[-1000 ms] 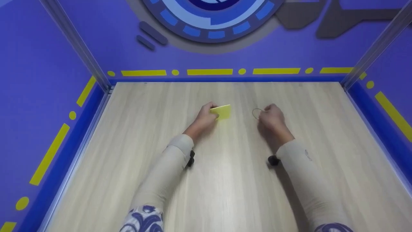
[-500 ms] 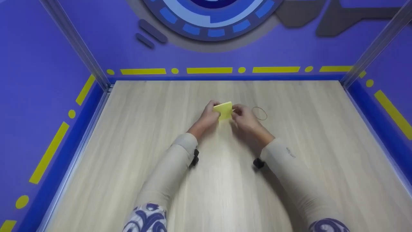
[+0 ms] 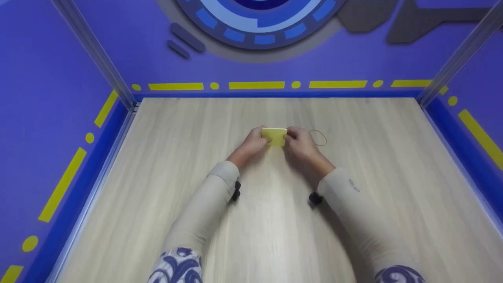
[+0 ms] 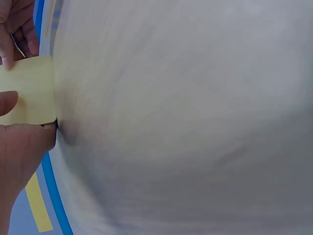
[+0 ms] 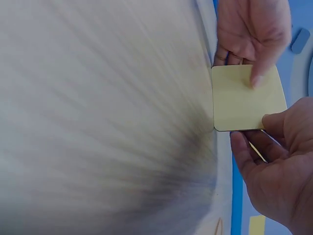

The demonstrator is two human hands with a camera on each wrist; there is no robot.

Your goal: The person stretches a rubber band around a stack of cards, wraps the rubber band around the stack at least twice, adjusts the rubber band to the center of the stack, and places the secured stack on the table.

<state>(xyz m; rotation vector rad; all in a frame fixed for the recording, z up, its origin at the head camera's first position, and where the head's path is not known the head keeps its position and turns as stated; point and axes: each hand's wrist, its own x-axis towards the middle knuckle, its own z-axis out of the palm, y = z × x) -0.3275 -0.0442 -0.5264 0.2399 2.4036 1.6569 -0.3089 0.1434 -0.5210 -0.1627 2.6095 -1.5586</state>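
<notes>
Head view: the bench meets the back wall along its far edge, with the left wall and right wall flanking its sides. The yellow card is held about midway between the far corners, nearer the far edge than the near side. Wide stretches of wood run from the hands to the left and right edges, and more lies between the forearms. On the right, the band lies just beside the right hand. That hand's grip is clamped on the card's right side; the left hand pinches its left side. The card's face turns towards the person, its pale top edge level and parallel to the far edge.

Left wrist view: the card is cut off by the frame. The left thumb presses on its face, and the right hand holds the opposite side.

Right wrist view: the card shows rounded corners and a nearly square face, so a long axis is hard to tell. Both thumbs lie on the face, fingers behind. Whether its lower edge touches the bench, I cannot tell.
</notes>
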